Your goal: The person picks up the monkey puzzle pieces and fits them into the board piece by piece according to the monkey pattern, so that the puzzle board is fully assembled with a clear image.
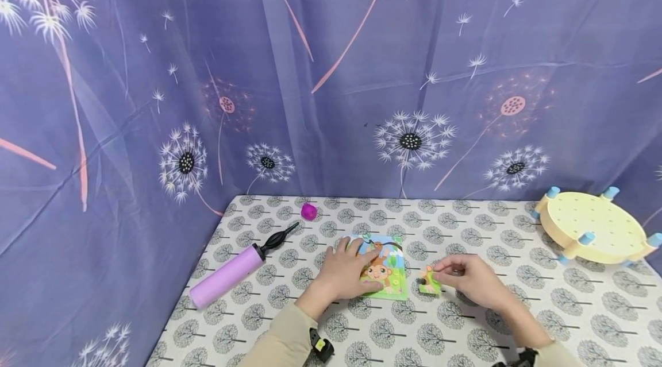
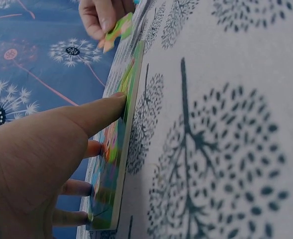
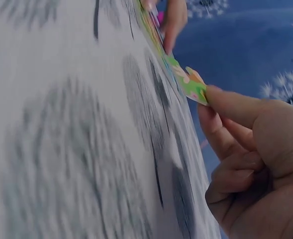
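Note:
A flat jigsaw puzzle [image 1: 380,273] with a cartoon monkey picture lies on the patterned tablecloth. My left hand [image 1: 345,270] rests over its left side with fingers spread and fingertips on the board, covering part of the picture. To the right of the board, my right hand [image 1: 473,279] pinches a green and orange puzzle piece [image 1: 428,283] between thumb and fingertips. In the right wrist view the piece [image 3: 191,83] is held by one edge, raised off the cloth. The left wrist view shows the thumb pressing the thin board [image 2: 129,134] near its edge.
Left of the puzzle lies a purple hand pump [image 1: 227,276] with a black nozzle. A small magenta object [image 1: 308,211] sits near the back edge. At the back right is a pale yellow round stand [image 1: 595,223] with blue-tipped legs. A purple dandelion curtain [image 1: 331,126] hangs behind.

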`<state>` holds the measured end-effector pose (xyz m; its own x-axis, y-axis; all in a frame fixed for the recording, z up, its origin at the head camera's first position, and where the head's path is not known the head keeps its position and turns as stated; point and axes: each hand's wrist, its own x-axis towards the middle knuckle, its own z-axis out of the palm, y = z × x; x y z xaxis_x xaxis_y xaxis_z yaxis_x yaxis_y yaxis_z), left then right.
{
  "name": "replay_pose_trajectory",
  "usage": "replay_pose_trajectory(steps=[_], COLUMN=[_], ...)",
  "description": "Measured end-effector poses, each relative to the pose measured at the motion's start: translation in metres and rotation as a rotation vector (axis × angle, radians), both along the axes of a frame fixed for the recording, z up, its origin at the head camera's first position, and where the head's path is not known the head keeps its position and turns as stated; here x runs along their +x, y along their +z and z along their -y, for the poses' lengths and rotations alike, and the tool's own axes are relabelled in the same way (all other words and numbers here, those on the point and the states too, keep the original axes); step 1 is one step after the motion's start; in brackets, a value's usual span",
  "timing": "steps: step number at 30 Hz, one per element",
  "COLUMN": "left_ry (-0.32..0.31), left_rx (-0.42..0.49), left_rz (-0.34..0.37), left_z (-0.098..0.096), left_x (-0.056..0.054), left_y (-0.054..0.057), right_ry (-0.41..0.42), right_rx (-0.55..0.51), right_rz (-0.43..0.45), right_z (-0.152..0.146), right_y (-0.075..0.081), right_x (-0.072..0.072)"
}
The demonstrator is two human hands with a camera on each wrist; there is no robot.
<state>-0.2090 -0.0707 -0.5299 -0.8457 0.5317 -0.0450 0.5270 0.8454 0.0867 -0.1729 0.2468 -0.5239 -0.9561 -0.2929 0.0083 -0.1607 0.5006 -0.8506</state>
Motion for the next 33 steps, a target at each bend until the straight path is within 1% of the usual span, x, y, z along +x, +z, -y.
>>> replay_pose_trajectory(steps=[2,5,8,10,14,19,24,28,33], left_ry=[0.0,0.003,0.008,0.009,0.008,0.011,0.023,0.026,0.024], left_rx=[-0.008,-0.016,-0.015,-0.016,-0.009,-0.004,-0.001,0.007,0.016], left_rz=[-0.004,-0.008,-0.006,-0.001,0.005,-0.003,0.003,0.015,0.017], left_z=[0.0,0.0,-0.001,-0.001,-0.002,-0.003,-0.004,-0.004,-0.003], left_x=[0.0,-0.001,-0.001,-0.001,0.0,0.002,0.002,0.002,0.002], left_y=[0.0,0.001,0.001,0.002,0.004,0.005,0.002,0.002,0.003], right_ry=[-0.011,-0.005,0.019,0.026,0.026,0.017,0.01,0.001,0.018], right_rx=[0.007,0.001,-0.022,-0.02,-0.018,0.032,0.095,0.129,0.156], right_rz=[0.018,0.029,0.01,-0.019,-0.018,-0.009,-0.04,-0.054,-0.086], right_z=[0.011,0.026,0.04,0.047,0.058,0.067,0.073,0.075,0.075], right_y=[0.001,0.0,-0.003,-0.006,-0.008,-0.006,-0.004,-0.007,-0.011], right_x=[-0.002,-0.005,-0.007,-0.009,-0.011,-0.011,-0.01,-0.01,-0.011])
